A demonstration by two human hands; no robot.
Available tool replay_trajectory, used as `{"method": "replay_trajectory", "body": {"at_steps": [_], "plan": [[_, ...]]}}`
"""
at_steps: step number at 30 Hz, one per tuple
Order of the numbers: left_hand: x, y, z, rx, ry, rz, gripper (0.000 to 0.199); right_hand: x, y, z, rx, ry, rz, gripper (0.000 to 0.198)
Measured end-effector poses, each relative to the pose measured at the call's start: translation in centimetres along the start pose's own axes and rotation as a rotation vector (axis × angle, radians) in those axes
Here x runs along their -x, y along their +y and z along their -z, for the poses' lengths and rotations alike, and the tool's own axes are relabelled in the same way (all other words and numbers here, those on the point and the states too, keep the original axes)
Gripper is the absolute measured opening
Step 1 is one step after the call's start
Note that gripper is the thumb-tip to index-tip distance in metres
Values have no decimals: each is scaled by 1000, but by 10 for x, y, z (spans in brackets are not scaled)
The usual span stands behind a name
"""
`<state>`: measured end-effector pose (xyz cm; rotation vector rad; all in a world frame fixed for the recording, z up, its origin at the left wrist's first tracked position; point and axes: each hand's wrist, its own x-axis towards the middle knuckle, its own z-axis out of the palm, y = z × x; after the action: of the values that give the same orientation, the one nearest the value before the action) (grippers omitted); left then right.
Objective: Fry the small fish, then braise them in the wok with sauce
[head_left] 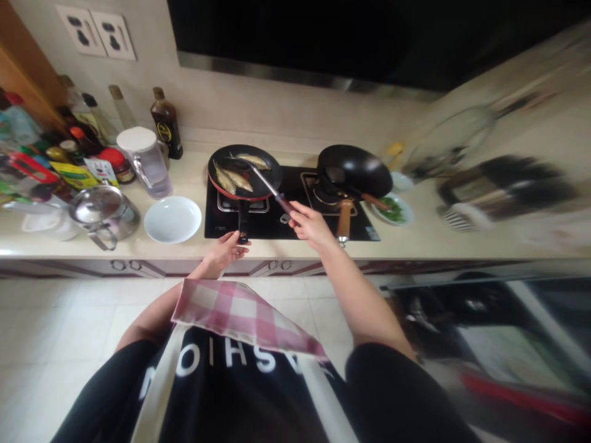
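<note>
My left hand [227,251] grips the end of the black handle of a frying pan [265,178], thumb on top and fingers beneath. The pan, dark inside with a red outside, stands on the left burner. One browned fish [253,161] lies at its far side, and two more fish [233,180] lie side by side at the near left. My right hand [310,226] is closed around the dark red handle of a metal-shafted spatula [264,178]. Its shaft reaches over the pan, and its tip is by the far fish; the blade itself is hard to make out.
A black wok [355,169] with a wooden handle sits on the right burner. Right of it is a plate of chopped greens [393,210]. A white plate [172,219], steel pot [105,212], water pitcher [146,163] and several bottles stand left. The range hood [305,43] overhangs the stove.
</note>
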<state>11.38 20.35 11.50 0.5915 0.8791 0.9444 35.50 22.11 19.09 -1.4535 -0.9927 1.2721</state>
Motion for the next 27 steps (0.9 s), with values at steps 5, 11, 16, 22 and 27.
{"method": "replay_trajectory", "body": {"at_steps": [5, 11, 16, 22, 27], "plan": [[-1, 0, -1, -4, -5, 12, 37, -24, 1, 8, -89, 112, 27, 56], [0, 0, -3, -11, 0, 22, 35, -52, 0, 2, -83, 131, 7, 52], [1, 0, 0, -4, 2, 22, 36, -52, 0, 0, -55, 112, -17, 56], [1, -1, 6, 3, 44, 22, 39, -42, 5, 15, 118, 76, 33, 52], [16, -2, 32, -49, 48, 8, 40, -34, 5, 43, 882, 209, 488, 49]]}}
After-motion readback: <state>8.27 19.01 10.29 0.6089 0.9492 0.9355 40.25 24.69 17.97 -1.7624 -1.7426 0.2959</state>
